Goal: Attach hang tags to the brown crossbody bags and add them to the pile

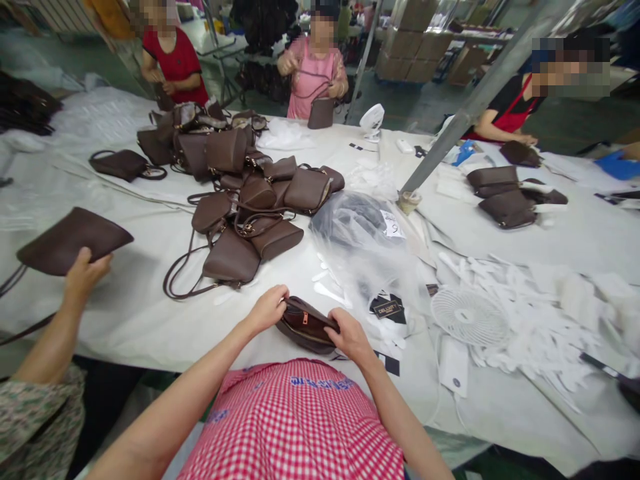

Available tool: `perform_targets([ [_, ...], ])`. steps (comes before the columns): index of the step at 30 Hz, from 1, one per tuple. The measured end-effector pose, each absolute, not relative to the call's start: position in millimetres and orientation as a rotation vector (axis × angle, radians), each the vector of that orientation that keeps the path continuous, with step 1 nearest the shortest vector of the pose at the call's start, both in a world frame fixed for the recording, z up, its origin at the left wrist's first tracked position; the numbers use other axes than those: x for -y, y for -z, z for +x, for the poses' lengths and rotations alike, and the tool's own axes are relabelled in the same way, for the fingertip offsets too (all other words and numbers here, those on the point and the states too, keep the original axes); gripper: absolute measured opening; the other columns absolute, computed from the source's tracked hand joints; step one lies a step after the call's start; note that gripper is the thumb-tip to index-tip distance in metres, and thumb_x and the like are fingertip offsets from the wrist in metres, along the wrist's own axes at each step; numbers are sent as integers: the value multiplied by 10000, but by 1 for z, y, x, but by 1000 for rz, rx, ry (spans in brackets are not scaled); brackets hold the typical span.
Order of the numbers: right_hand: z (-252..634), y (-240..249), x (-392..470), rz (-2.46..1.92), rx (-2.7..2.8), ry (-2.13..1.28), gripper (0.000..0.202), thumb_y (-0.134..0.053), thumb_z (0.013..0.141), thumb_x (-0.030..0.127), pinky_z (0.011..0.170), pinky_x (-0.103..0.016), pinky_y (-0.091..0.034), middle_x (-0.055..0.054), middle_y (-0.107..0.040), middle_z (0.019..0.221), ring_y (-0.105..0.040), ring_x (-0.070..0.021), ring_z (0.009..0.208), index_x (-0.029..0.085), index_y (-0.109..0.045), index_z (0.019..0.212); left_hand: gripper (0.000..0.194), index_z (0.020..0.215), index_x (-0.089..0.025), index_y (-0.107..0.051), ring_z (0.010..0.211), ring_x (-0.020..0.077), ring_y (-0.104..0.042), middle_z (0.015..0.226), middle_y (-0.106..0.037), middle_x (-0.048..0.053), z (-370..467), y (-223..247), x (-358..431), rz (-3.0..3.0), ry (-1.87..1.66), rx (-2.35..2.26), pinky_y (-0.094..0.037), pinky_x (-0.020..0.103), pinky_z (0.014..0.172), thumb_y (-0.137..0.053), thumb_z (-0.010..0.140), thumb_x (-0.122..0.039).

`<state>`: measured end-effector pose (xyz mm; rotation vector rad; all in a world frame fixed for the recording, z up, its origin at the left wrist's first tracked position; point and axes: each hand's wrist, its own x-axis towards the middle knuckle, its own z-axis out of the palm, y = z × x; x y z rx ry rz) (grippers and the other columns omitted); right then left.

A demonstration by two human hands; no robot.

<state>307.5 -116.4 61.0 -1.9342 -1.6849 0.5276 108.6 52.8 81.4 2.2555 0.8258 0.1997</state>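
Observation:
A brown handbag [307, 335] lies at the table's front edge, close to my apron, its mouth spread so that a reddish zipper pull shows inside. My left hand [270, 307] pinches the left end of its rim. At the right end, my right hand [347, 333] grips the same rim with thumb and fingers. Just beyond the bag, black tags with a gold-framed label [389, 309] rest among white strips. A heap of similar brown handbags [233, 257] with long straps spreads out ahead and to the left.
A clear plastic bag [360, 233] with dark contents sits ahead right, near a slanted metal post [450, 127]. A white fan [470, 317] and a pile of white strips [530, 320] lie right. At left, a co-worker's hand [83, 273] holds another bag. Other people work across the table.

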Motion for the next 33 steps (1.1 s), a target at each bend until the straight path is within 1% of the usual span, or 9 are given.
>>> perform_targets([
  [5, 327, -70, 108, -1984, 1754, -384, 160, -481, 767, 99, 741, -321, -426, -54, -584, 851, -529, -205, 814, 193, -544, 880, 176, 797, -210, -424, 728, 169, -482, 766, -505, 6, 110, -82, -18, 2224, -191, -849, -412, 292, 707, -382, 707, -65],
  [9, 317, -72, 117, -2101, 1452, -21, 229, -501, 842, 181, 905, -453, -400, -137, -556, 1122, -496, -286, 1063, 179, -546, 1066, 195, 864, -211, -426, 759, 180, -498, 824, -510, 22, 120, -79, 16, 2214, -256, -924, -429, 307, 716, -387, 719, -87],
  [13, 291, -62, 132, -1974, 1181, -398, 185, -501, 882, 300, 740, -366, -510, -104, -600, 985, -599, -225, 871, 189, -511, 1030, 311, 980, -203, -447, 874, 202, -524, 945, -544, 56, 125, -77, 29, 2221, -350, -861, -447, 348, 800, -398, 701, -75],
  [17, 275, -52, 131, -1824, 1053, -794, 252, -578, 814, 274, 620, -288, -532, -58, -634, 897, -642, -178, 731, 201, -454, 1021, 303, 1038, -187, -470, 979, 223, -533, 1051, -568, 95, 120, -73, 28, 2187, -462, -764, -455, 390, 876, -441, 747, -109],
  [22, 271, -58, 121, -1870, 1175, -686, 66, -473, 852, 193, 669, -298, -509, -33, -608, 792, -611, -169, 699, 202, -482, 917, 336, 1115, -187, -491, 1078, 222, -543, 1154, -585, 109, 116, -68, 27, 2113, -504, -728, -443, 405, 952, -458, 789, -113],
  [26, 280, -68, 120, -1947, 1471, -486, 217, -354, 941, 230, 751, -323, -470, -74, -585, 837, -574, -202, 819, 191, -556, 870, 342, 1164, -195, -485, 1167, 218, -519, 1264, -561, 110, 112, -58, 29, 2032, -493, -685, -409, 408, 1013, -500, 827, -139],
  [28, 285, -72, 120, -1946, 1522, -500, 235, -352, 951, 242, 743, -310, -461, -66, -585, 829, -569, -196, 806, 191, -572, 886, 515, 1285, -195, -414, 1229, 241, -482, 1346, -506, 131, 109, -49, 29, 1989, -481, -651, -381, 427, 1047, -612, 811, -235],
  [31, 293, -75, 119, -1916, 1526, -545, 222, -380, 947, 256, 750, -301, -453, -60, -595, 846, -571, -189, 811, 194, -589, 900, 933, 1428, -183, -270, 1312, 303, -397, 1439, -404, 173, 108, -29, 28, 1964, -461, -618, -317, 478, 1094, -777, 676, -404],
  [33, 297, -76, 118, -1904, 1489, -587, 213, -403, 937, 270, 756, -300, -456, -63, -605, 864, -575, -188, 823, 197, -597, 886, 976, 1436, -186, -288, 1320, 323, -384, 1446, -398, 172, 112, -16, 27, 1934, -449, -618, -299, 500, 1101, -794, 643, -448],
])
